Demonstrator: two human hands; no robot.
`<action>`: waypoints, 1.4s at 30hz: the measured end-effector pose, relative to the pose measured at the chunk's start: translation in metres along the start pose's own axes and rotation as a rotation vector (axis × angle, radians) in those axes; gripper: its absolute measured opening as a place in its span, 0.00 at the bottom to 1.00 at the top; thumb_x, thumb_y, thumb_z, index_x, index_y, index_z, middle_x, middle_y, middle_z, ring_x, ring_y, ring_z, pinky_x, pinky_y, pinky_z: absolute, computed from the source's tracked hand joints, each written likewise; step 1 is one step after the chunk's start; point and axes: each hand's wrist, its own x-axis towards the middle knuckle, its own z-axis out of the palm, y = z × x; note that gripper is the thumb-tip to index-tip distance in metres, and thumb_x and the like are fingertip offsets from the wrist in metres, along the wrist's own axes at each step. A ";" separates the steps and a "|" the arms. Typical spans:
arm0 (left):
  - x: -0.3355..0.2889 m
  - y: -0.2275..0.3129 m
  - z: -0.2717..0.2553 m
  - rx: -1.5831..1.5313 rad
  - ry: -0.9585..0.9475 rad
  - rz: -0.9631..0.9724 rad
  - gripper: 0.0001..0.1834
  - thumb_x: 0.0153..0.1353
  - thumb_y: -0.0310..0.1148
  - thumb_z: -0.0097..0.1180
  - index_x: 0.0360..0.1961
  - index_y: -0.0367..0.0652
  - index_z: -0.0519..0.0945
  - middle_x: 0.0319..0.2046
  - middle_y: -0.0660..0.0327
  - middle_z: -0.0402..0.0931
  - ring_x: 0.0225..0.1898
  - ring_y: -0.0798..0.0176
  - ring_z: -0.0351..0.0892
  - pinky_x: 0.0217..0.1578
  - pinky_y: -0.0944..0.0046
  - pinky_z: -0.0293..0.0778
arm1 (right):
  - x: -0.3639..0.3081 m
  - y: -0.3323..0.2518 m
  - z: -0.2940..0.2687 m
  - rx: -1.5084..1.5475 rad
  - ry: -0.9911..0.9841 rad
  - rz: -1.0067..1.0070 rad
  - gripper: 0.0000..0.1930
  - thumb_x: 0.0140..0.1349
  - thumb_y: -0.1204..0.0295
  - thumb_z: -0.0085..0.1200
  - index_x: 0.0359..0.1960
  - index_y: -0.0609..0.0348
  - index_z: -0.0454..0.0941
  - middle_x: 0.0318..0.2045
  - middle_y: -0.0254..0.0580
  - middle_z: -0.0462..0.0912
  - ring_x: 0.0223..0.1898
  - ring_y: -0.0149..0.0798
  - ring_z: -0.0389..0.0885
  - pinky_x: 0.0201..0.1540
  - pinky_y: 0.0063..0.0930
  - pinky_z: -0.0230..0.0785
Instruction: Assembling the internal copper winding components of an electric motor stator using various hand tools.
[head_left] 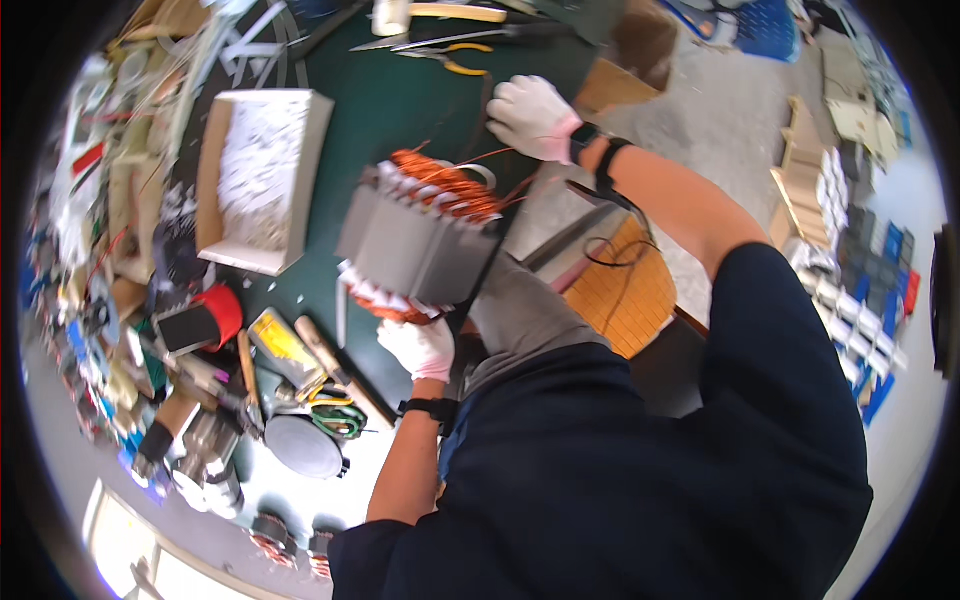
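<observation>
Between gloved hands [420, 345], stator [420, 240] overhangs bench edge [540, 235].

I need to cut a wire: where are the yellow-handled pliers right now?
In the head view, the yellow-handled pliers lie at the top of the green table, left of the right hand, beyond the copper-wound motor core.
</observation>
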 end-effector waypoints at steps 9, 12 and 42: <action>0.011 0.008 -0.025 -0.278 0.179 0.222 0.11 0.57 0.30 0.61 0.42 0.44 0.80 0.40 0.53 0.78 0.44 0.45 0.76 0.45 0.45 0.70 | -0.064 -0.057 0.002 0.126 0.097 0.394 0.09 0.60 0.68 0.64 0.35 0.56 0.76 0.37 0.49 0.77 0.43 0.58 0.78 0.48 0.51 0.73; 0.010 0.001 -0.022 -0.272 0.184 0.231 0.11 0.58 0.31 0.60 0.42 0.44 0.80 0.39 0.54 0.78 0.44 0.46 0.76 0.45 0.46 0.70 | -0.083 -0.084 -0.007 0.140 0.129 0.442 0.14 0.62 0.66 0.64 0.48 0.55 0.80 0.47 0.50 0.80 0.50 0.57 0.78 0.55 0.50 0.72; 0.071 -0.064 -0.130 -0.808 -0.081 0.000 0.17 0.66 0.34 0.54 0.51 0.36 0.83 0.46 0.44 0.83 0.51 0.42 0.82 0.56 0.51 0.76 | 0.028 -0.111 -0.114 1.638 -0.358 0.662 0.16 0.75 0.63 0.57 0.55 0.63 0.80 0.39 0.25 0.81 0.37 0.20 0.76 0.42 0.20 0.69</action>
